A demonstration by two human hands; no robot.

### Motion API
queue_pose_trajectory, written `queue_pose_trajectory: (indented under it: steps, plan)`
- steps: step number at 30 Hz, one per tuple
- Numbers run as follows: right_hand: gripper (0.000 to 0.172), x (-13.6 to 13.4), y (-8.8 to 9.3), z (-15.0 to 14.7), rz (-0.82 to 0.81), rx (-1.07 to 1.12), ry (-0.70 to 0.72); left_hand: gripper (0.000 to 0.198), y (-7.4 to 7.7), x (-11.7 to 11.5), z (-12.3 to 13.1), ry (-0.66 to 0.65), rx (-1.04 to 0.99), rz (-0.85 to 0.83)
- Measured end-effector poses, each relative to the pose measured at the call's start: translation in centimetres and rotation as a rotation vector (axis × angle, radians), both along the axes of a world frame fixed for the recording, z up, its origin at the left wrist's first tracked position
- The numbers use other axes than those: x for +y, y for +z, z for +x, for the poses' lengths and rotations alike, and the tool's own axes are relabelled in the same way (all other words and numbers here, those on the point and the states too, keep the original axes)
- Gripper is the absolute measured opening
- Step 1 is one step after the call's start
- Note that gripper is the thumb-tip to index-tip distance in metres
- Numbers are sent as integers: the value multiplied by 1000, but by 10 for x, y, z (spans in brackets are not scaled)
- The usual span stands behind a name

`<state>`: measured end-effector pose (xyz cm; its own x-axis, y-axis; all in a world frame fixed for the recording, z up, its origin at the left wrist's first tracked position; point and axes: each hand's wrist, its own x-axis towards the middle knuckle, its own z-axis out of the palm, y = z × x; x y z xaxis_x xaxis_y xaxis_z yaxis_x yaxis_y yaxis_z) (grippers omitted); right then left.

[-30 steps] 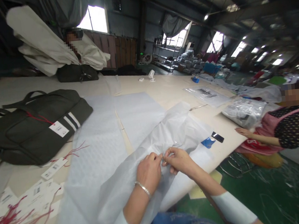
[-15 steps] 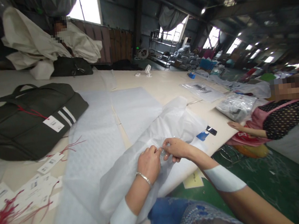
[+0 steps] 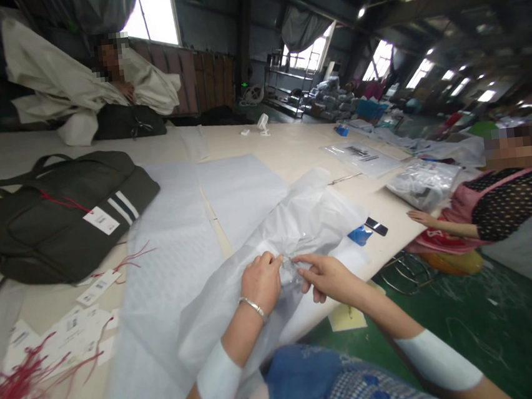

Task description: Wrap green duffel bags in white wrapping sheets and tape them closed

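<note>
A white translucent wrapping sheet [image 3: 311,211] lies gathered in a loose bundle near the table's front edge. My left hand [image 3: 261,283] is closed on its near side, thumb and fingers pinching a crumpled fold. Opposite it, the index finger of my right hand [image 3: 326,276] stretches out and touches the sheet close to the left thumb. The other right fingers are loosely bent and stand apart. A shiny clear patch, perhaps tape, shows between both hands. Whatever the bundle contains is hidden.
A dark green bag [image 3: 70,221] with a tag stands left, above loose tags [image 3: 74,328] with red strings. Flat sheets [image 3: 171,246] cover the table's middle. A phone [image 3: 376,226] and blue packet [image 3: 360,235] lie right. Co-workers are at far left and right.
My right hand has loosened from its pinch, and its index finger now extends onto the sheet. The left hand keeps its hold. The view has shifted slightly.
</note>
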<state>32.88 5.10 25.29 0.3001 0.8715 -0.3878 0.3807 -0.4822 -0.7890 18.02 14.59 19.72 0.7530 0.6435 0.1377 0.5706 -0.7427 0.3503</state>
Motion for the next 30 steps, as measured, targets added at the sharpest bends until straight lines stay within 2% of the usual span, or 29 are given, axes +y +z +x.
queue_pose_trajectory:
  steps: [2, 5, 8, 13, 20, 24, 30]
  plan:
    - [42, -6, -3, 1, 104, 58, -49, 36, 0, -1, 0, 4, 4, 1]
    - [52, -4, -7, -3, 314, 126, -125, 36, 0, -1, 1, 4, -1, 12]
    - [59, 7, -16, -8, 410, 171, -181, 37, 0, -2, 1, 8, 0, 23]
    - [61, 26, -27, -10, 294, 28, -221, 37, -1, -3, 1, 10, -19, 32]
    - [82, 40, -15, -11, 132, -119, -184, 29, -3, -4, -1, 30, -113, -18]
    - [86, 47, -15, -11, 57, -167, -151, 24, -3, -5, -2, 70, -159, -43]
    - [85, 50, -16, -9, -11, -234, -93, 39, -2, -3, -2, 27, -131, -2]
